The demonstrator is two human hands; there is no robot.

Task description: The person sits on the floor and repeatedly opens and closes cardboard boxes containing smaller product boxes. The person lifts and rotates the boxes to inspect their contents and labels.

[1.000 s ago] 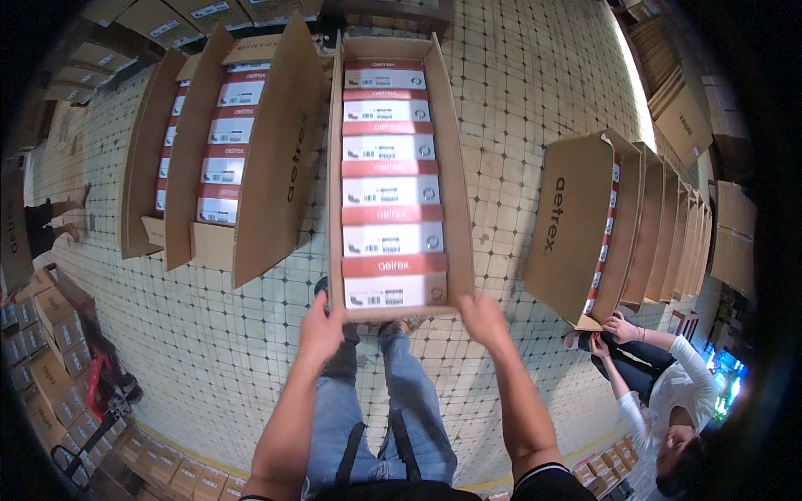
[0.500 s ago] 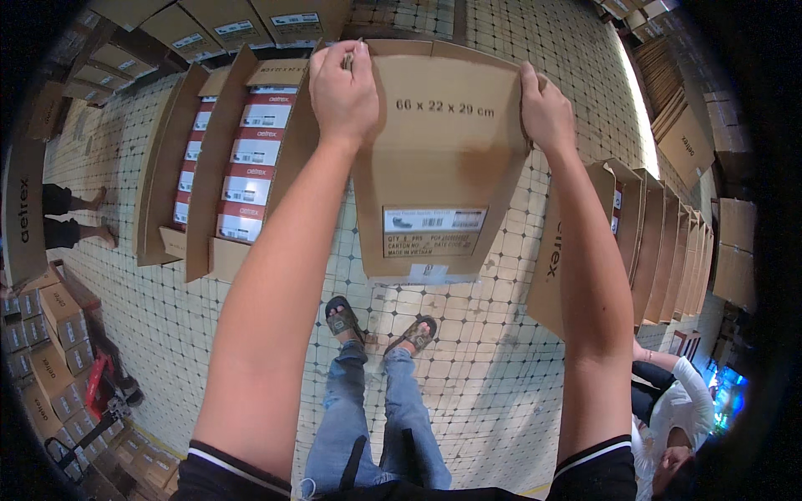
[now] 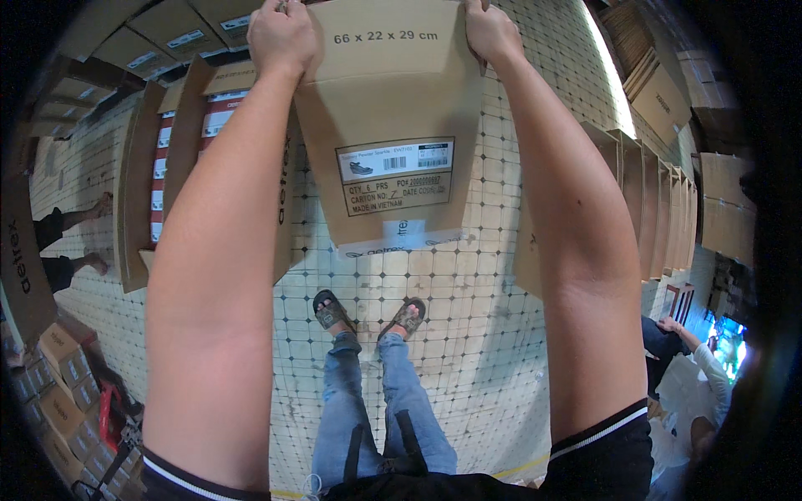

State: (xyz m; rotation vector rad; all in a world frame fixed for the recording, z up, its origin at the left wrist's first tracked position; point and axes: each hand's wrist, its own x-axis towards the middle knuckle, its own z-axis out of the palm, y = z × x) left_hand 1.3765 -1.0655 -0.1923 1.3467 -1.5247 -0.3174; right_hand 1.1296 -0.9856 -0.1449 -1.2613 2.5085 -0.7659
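Observation:
In front of me hangs a brown cardboard carton [image 3: 388,104], its side facing me with printed text, a white shoe label and clear tape along the lower edge. At its upper left corner my left hand [image 3: 282,37] is closed around the cardboard. My right hand [image 3: 494,35] grips the upper right edge in the same way. Both arms are stretched out. The carton's top end runs out of the picture, so whether it is open there cannot be seen. Below it my sandalled feet stand on the tiled floor [image 3: 376,288].
Left of the carton stand open cartons filled with red and white shoe boxes [image 3: 219,113]. A row of open cartons [image 3: 635,184] lines the right. Another person [image 3: 689,392] sits at the lower right; another's legs [image 3: 75,217] show at the left, near a red pallet jack [image 3: 109,413].
Both hands have moved the carton up and to the left in the picture, and its lower taped edge shows more. Both hands keep their grip.

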